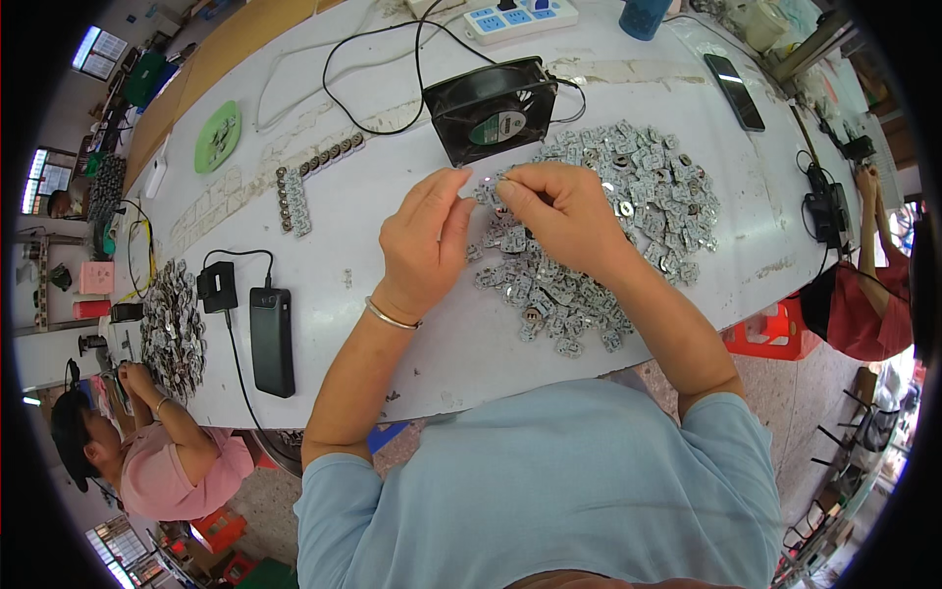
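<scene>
My left hand (424, 240) is raised over the white table, fingers stretched out and thumb slightly apart, with nothing visible between them. Opposite it, my right hand (567, 214) pinches thumb against forefinger. A small silvery metal part (488, 188) shows at those fingertips, its details too small to make out. Beneath and beyond the right hand spreads a loose heap of small metal parts (653, 187), some with round discs. Just past both hands stands a black square fan (491, 110) with a green label.
Left of my hands, small parts stand in rows (293, 201). A green dish (218, 135), black power bank (272, 342) and adapter (217, 287) lie farther left. Phone (734, 91), power strip (520, 18) and cables are around. Co-workers sit left (182, 456) and right (873, 304).
</scene>
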Demonstrator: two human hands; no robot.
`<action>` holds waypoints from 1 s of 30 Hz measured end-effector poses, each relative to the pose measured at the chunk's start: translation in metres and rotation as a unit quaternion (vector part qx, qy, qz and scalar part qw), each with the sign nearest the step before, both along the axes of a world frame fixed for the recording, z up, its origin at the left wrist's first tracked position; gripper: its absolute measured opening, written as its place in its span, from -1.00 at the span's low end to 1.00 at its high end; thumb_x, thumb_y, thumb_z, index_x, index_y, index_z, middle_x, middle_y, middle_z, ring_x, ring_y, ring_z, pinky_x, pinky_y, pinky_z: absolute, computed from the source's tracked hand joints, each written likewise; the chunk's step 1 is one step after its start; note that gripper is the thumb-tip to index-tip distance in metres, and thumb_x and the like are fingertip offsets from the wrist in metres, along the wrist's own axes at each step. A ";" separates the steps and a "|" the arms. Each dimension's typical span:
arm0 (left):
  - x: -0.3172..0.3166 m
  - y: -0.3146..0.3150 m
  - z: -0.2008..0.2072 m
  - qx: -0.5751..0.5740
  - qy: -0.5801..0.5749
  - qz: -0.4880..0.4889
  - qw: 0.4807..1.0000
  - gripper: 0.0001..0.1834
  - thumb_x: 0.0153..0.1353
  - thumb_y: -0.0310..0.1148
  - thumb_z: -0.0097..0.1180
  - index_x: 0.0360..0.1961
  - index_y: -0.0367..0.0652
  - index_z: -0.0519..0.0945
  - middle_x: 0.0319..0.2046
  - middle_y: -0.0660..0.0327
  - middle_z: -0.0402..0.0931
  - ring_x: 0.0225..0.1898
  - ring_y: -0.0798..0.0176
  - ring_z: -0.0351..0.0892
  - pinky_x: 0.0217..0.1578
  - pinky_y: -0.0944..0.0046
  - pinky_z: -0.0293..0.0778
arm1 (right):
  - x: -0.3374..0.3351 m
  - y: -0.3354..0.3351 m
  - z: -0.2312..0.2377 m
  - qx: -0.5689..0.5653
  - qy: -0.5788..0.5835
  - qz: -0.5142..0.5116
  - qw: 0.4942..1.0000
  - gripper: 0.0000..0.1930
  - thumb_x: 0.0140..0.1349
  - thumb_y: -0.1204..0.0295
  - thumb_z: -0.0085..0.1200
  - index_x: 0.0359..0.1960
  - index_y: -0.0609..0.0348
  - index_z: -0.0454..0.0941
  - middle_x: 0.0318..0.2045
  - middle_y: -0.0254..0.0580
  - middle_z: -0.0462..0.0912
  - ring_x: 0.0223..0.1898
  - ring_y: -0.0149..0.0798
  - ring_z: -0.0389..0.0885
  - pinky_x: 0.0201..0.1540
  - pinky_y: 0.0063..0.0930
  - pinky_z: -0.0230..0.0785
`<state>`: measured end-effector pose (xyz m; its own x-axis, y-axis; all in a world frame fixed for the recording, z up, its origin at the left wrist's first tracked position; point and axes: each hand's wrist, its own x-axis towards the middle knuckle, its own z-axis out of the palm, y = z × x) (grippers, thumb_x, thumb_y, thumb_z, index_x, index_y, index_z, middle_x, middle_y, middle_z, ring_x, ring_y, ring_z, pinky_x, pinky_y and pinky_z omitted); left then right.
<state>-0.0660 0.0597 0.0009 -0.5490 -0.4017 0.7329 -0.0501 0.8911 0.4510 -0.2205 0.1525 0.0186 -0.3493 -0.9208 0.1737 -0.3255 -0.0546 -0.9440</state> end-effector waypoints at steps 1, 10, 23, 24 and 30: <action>0.001 0.001 -0.002 0.029 0.001 0.016 0.999 -0.70 0.10 -0.68 0.17 -0.09 -0.33 0.59 -0.25 0.02 0.61 -0.41 0.24 0.62 -0.39 0.37 0.55 | 0.000 -0.002 -0.001 -0.001 0.001 0.001 1.000 -0.81 0.20 0.41 0.09 -0.42 0.34 0.58 -0.66 -0.18 0.49 -0.63 -0.43 0.38 -0.54 -0.48 0.23; 0.002 0.008 0.002 0.036 -0.002 0.024 0.999 -0.73 0.06 -0.62 0.26 -0.15 -0.35 0.61 -0.27 0.04 0.62 -0.42 0.29 0.63 -0.40 0.39 0.55 | 0.000 -0.008 -0.002 0.027 -0.076 0.001 0.997 -0.77 0.23 0.36 0.10 -0.36 0.33 0.63 -0.65 -0.35 0.51 -0.59 -0.56 0.35 -0.53 -0.56 0.25; 0.008 0.043 0.006 0.212 -0.014 -0.015 0.977 -0.85 0.02 -0.52 0.27 -0.34 -0.24 0.59 -0.46 0.12 0.56 -0.51 0.13 0.55 -0.51 0.27 0.45 | 0.012 0.044 0.002 0.088 -0.012 0.004 0.996 -0.80 0.25 0.40 0.07 -0.36 0.33 0.61 -0.63 -0.34 0.52 -0.56 -0.53 0.39 -0.49 -0.57 0.23; 0.007 0.045 0.002 0.278 -0.028 -0.035 0.959 -0.87 0.04 -0.50 0.26 -0.35 -0.22 0.58 -0.48 0.13 0.54 -0.53 0.11 0.53 -0.52 0.26 0.43 | 0.012 0.052 0.000 0.081 0.033 0.022 0.996 -0.81 0.25 0.41 0.07 -0.35 0.33 0.62 -0.61 -0.34 0.54 -0.56 -0.52 0.40 -0.49 -0.58 0.24; 0.011 0.067 -0.018 0.219 -0.092 -0.059 0.970 -0.91 0.11 -0.41 0.21 -0.40 -0.17 0.57 -0.48 0.16 0.51 -0.46 0.13 0.53 -0.44 0.22 0.43 | -0.013 0.076 -0.015 0.087 -0.172 -0.086 0.977 -0.81 0.31 0.42 0.06 -0.28 0.30 0.64 -0.53 -0.39 0.57 -0.61 -0.60 0.35 -0.54 -0.70 0.20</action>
<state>-0.0547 0.1267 -0.0169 -0.7153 -0.5792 0.3911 -0.0757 0.6205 0.7805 -0.2333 0.2288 0.0036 -0.5124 -0.8480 -0.1354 0.0236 0.1438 -0.9893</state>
